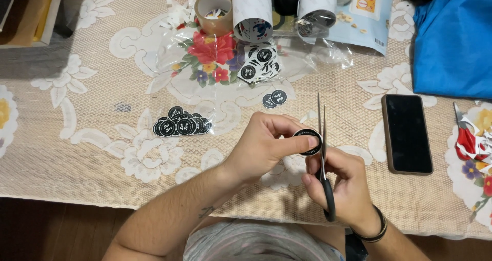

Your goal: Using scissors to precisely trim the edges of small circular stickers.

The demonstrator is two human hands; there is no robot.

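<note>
My left hand (266, 145) pinches a round black sticker (309, 140) with a white edge between thumb and fingers. My right hand (342, 181) grips black-handled scissors (323, 138), their blades pointing away from me and touching the sticker's right edge. A row of cut round black stickers (180, 125) lies overlapping to the left of my hands. Two more cut stickers (274, 99) lie just beyond them. A heap of uncut stickers with white borders (259, 63) rests on a clear plastic bag (205, 61) farther back.
A dark phone (407, 133) lies face up to the right. Behind stand a brown tape roll (213, 11), white paper rolls (252, 9), and a pale blue pouch (366, 15). Blue cloth (453, 40) fills the far right corner. The lace-covered table's (77, 153) near edge runs below my forearms.
</note>
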